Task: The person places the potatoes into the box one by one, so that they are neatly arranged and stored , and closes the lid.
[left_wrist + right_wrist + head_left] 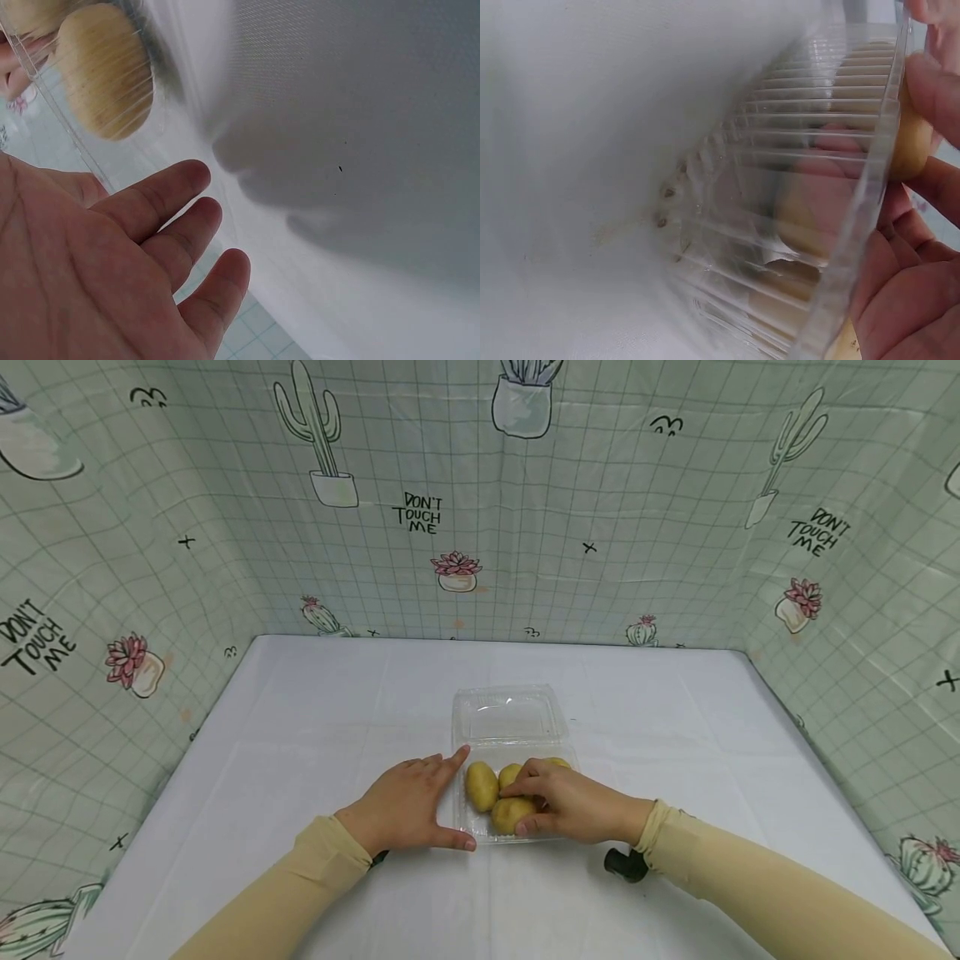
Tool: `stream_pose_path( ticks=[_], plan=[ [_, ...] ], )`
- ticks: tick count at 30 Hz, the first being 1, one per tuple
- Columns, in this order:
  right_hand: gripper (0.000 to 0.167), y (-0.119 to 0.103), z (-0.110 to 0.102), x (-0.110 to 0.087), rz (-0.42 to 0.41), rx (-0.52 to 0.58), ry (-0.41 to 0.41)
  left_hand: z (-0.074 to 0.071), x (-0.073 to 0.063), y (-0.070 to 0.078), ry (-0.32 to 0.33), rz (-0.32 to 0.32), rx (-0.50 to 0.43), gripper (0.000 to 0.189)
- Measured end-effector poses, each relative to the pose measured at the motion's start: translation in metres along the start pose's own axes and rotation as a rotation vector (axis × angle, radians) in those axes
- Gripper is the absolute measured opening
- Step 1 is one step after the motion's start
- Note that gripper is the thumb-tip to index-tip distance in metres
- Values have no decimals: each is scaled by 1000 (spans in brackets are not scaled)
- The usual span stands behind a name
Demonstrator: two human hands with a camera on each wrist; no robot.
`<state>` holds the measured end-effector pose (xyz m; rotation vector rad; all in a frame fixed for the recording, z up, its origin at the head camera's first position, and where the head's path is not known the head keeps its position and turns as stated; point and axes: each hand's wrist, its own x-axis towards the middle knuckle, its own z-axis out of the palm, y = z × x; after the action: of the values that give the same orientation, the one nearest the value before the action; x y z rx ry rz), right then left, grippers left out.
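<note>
Right hand [577,802] pinching one potato [513,816] at the near edge of the open clear container [510,717], left hand [408,802] spread wide beside its left wall, I could lose the potato should my pinch slacken, or tilt the container by pressing its rim.

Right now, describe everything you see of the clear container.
The clear container looks like thin, shiny plastic with ribbed walls. It sits on the white cloth, its attached lid open at the far side, potatoes inside. The left grip spreads at its left edge; the right grip reaches in, holding one.
</note>
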<state>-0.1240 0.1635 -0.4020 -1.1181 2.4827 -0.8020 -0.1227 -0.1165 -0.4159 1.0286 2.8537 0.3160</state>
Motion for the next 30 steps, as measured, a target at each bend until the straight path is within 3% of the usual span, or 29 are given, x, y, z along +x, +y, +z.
stream_pose_path(
  ticks=[30],
  plan=[
    [41,3,-1,1,-1,-21,2,-1,-1,0,-2,-1,0,119]
  ],
)
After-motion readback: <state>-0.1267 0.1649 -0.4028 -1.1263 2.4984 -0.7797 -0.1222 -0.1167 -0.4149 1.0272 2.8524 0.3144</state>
